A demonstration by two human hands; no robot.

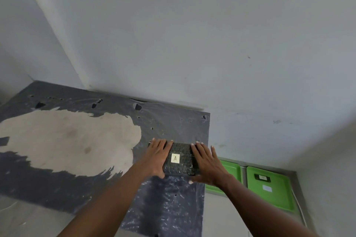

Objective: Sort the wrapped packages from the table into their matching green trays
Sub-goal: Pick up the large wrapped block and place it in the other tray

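Both hands pressed flat against the short sides of a dark wrapped package [180, 159], left hand [157, 157] on its left edge, right hand [207, 161] on its right edge, fingers stretched forward and barely curled. Squeezing it between the palms rather than closing around it; whether already lifted clear of the counter [169, 206] or resting on it, cannot tell.

Risks from here, as a judgement: a palm-only clamp on glossy film, likely to slip if the pressure eases during the carry. Thumbs low at the near corners, little support visible under the package, so a tilt could drop it off the counter's right edge. Also a chance of sorting wrong: near green tray [225, 171] half hidden behind the right wrist, its marking not visible; far green tray [269, 188] with a dark item and a pale label, writing too small to read. Matching the letter would need a closer look.

Package itself: flat, rectangular, wrapped in shiny dark plastic with wrinkles catching the light, a small pale sticker on top bearing a handwritten "A". Located near the right edge of the counter, on the dark, worn plastic covering, just left of the two trays set lower down.
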